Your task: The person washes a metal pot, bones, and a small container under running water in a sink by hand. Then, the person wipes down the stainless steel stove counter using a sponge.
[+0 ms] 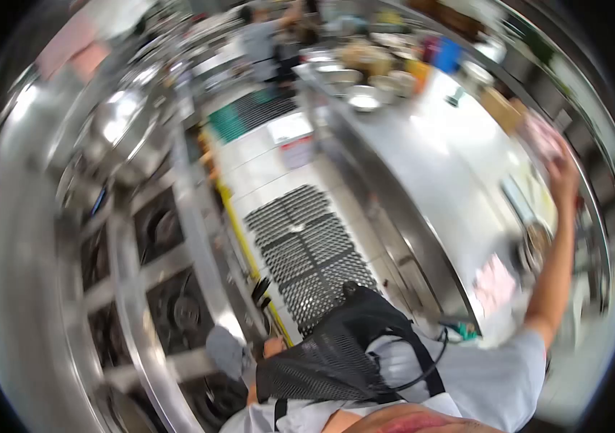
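Arm (554, 267) outstretched, my right hand (565, 175) meets a pinkish bundle (540, 136) at the back of the steel counter (433, 144); I can't tell, through blur, whether it's clamped on. I seem mid-reach; a sure hold is called for. A pink cloth (495, 283) lies nearer me.

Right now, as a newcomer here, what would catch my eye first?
Probably the right hand, stretched out to a blurred pink item across the steel counter at right. Next, the dark slotted mat on the floor mid-picture, and the stove burners at left.
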`<state>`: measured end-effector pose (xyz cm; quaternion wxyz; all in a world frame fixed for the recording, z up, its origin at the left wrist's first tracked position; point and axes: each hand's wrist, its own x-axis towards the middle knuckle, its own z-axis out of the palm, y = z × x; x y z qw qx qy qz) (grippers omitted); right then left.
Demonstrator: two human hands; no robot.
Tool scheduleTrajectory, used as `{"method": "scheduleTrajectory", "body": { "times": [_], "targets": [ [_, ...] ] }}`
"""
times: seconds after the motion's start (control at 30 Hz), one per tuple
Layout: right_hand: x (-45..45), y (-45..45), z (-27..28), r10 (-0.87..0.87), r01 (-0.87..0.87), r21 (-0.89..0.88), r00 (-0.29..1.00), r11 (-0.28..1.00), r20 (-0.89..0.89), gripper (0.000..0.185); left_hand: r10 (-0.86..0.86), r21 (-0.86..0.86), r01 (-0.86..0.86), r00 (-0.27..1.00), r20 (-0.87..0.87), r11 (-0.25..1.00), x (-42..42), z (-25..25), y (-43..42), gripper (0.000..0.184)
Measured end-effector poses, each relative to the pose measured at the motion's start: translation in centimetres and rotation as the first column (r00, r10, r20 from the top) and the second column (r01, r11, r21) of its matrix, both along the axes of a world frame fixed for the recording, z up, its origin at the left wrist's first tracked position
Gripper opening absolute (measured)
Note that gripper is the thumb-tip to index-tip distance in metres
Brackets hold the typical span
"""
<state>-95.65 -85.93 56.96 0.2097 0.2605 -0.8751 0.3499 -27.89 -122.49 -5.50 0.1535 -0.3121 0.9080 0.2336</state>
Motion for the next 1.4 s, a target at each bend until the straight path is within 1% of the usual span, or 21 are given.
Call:
{"method": "scheduleTrajectory", "body": {
  "times": [0.03,0.1,0.47,0.63,0.67,0.7,0.73,0.77,0.8,0.9,0.97,1.0,1.03,1.1,1.13,1.17,1.2,1.23,1.27,1.33,1.4],
  "targets": [
    [-0.4,-2.1,-0.7,0.224,-0.24,-0.175,0.968,0.955,-0.111,0.052,0.031,0.064,-0.034,0.999,0.042,0.997,-0.6,0.3,-0.6,0.027],
    [-0.8,-3.8,-0.6,0.329,-0.328,-0.271,0.943,0.905,-0.041,0.047,0.126,0.141,-0.145,0.983,0.133,0.979,-1.2,0.7,-1.0,0.027],
    [-6.8,-8.3,1.4,0.469,-0.373,-0.406,0.867,0.834,0.168,0.03,0.253,0.226,-0.295,0.948,0.195,0.928,-4.2,1.5,-0.3,0.029],
    [-8.0,-12.0,-1.3,0.655,-0.478,-0.507,0.711,0.717,0.256,0.035,-0.002,-0.053,0.0,0.999,-0.038,0.999,-6.9,2.0,1.0,0.031],
    [-8.7,-13.8,-3.9,0.719,-0.522,-0.522,0.623,0.675,0.306,0.039,0.471,0.501,-0.36,0.875,-0.111,0.787,-8.8,3.2,1.4,0.033],
    [-7.0,-16.5,-5.7,0.753,-0.568,-0.494,0.508,0.658,0.419,0.044,0.878,0.845,-0.477,0.479,0.019,0.242,-13.0,10.1,2.4,0.036],
    [-3.0,-20.1,-6.7,0.78,-0.603,-0.498,0.432,0.623,0.452,0.046,0.878,0.947,-0.274,0.478,-0.019,0.17,-15.7,13.7,1.6,0.038],
    [-1.9,-22.8,-10.4,0.842,-0.638,-0.579,0.223,0.507,0.491,0.042,0.865,0.877,-0.367,0.493,-0.098,0.309,-19.1,20.2,1.5,0.041],
    [1.7,-29.6,-19.0,0.882,-0.707,-0.591,0.099,0.388,0.461,0.034,0.803,0.893,-0.116,0.499,-0.327,0.436,-22.1,25.3,0.3,0.05],
    [14.4,-35.3,-22.9,0.708,-0.747,-0.6,-0.257,0.287,0.658,0.027,0.774,0.839,0.066,0.352,-0.527,0.541,-24.2,31.7,-0.9,0.068],
    [21.6,-37.5,-25.0,0.618,-0.71,-0.683,-0.463,0.17,0.635,0.031,0.733,0.775,0.009,0.315,-0.602,0.632,-22.8,35.6,-1.6,0.061],
    [24.6,-38.1,-24.6,0.598,-0.719,-0.692,-0.529,0.06,0.602,0.036,0.701,0.66,-0.25,0.365,-0.614,0.708,-21.1,37.9,-2.2,0.051],
    [27.0,-38.6,-24.5,0.585,-0.666,-0.745,-0.619,-0.038,0.524,0.043,0.722,0.695,-0.198,0.217,-0.657,0.692,-19.2,41.3,-2.2,0.046],
    [30.2,-39.1,-22.4,0.488,-0.435,-0.901,-0.785,0.007,0.382,0.046,0.677,0.617,-0.32,0.123,-0.725,0.719,-13.4,47.6,-2.6,0.044],
    [30.3,-39.7,-20.9,0.439,-0.446,-0.893,-0.817,-0.067,0.375,0.047,0.562,0.41,-0.554,0.13,-0.817,0.725,-10.6,52.7,-2.5,0.04],
    [30.3,-40.2,-20.1,0.388,-0.451,-0.883,-0.843,-0.132,0.372,0.048,0.53,0.42,-0.706,-0.074,-0.845,0.571,-8.3,58.1,-2.0,0.037],
    [30.1,-40.8,-20.4,0.374,-0.502,-0.856,-0.823,-0.123,0.428,0.044,0.347,0.145,-0.858,0.041,-0.937,0.492,-5.5,64.0,-1.7,0.038],
    [29.9,-41.5,-21.6,0.354,-0.556,-0.826,-0.792,-0.086,0.497,0.04,0.118,0.202,-0.83,-0.164,-0.979,0.52,-4.4,69.9,-0.9,0.04],
    [29.9,-41.8,-22.5,0.355,-0.602,-0.797,-0.758,-0.058,0.547,0.038,-0.16,-0.039,-0.803,-0.071,-0.985,0.595,-1.8,75.5,-0.4,0.041],
    [29.6,-41.3,-24.9,0.318,-0.666,-0.746,-0.703,0.016,0.636,0.032,-0.317,-0.041,-0.659,-0.305,-0.898,0.751,0.9,86.4,2.4,0.041],
    [29.4,-40.6,-27.4,0.254,-0.701,-0.708,-0.671,0.087,0.696,0.028,-0.516,-0.04,-0.92,-0.183,-0.836,0.391,5.3,97.5,4.6,0.046]
  ]
}}
